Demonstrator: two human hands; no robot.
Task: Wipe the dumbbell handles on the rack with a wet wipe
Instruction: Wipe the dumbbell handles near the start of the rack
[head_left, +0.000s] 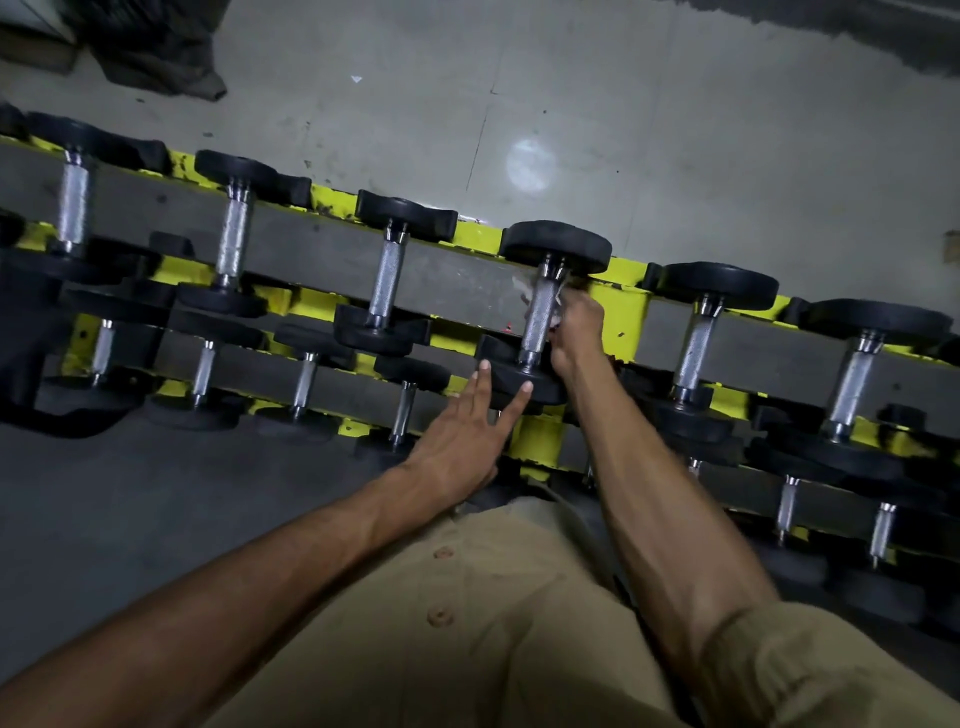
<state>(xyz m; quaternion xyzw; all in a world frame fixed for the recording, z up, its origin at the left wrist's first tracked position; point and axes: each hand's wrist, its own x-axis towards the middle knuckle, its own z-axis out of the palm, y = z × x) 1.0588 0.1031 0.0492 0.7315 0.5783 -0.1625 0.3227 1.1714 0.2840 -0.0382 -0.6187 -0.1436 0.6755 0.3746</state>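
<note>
A wet wipe (521, 289) is held by the right hand (574, 332), curled against a dumbbell handle (537, 322) on the yellow rack (621, 306). The near weight head (540, 392) is steadied by straight fingers of the left hand (462, 436). The wipe may be snagged and torn by the knurling.

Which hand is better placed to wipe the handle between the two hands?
The right hand: it grips the wet wipe against the handle. The left hand, fingers straight, only touches the near head.

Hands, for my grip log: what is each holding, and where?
Right hand grips the wet wipe against the dumbbell handle, near its far end; left hand holds nothing.
</note>
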